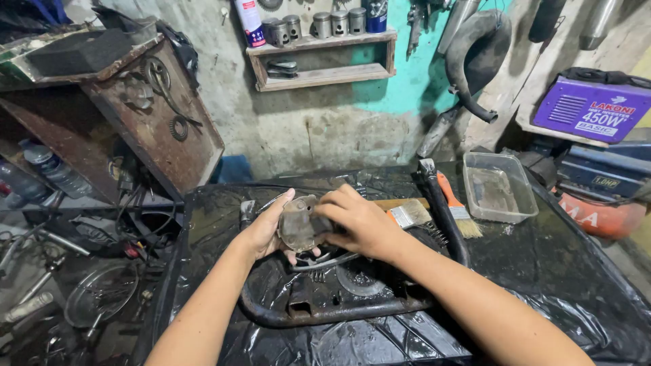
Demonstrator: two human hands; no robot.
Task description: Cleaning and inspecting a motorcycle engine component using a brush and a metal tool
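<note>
A grimy metal part (300,226) is held between both hands above the tabletop (556,271). The left hand (266,230) cups its left edge; the right hand (357,220) is closed over its right side, equally near.

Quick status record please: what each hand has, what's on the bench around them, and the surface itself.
left hand: cupping the grimy metal part from its left side
right hand: gripping the same part from the right
under the hands: bent black pipe frame
beside right hand: two paintbrushes, orange handles
far right: clear plastic tub, murky inside
surface: bench covered in black plastic sheet
wall: wooden shelf with metal cylinders
</note>
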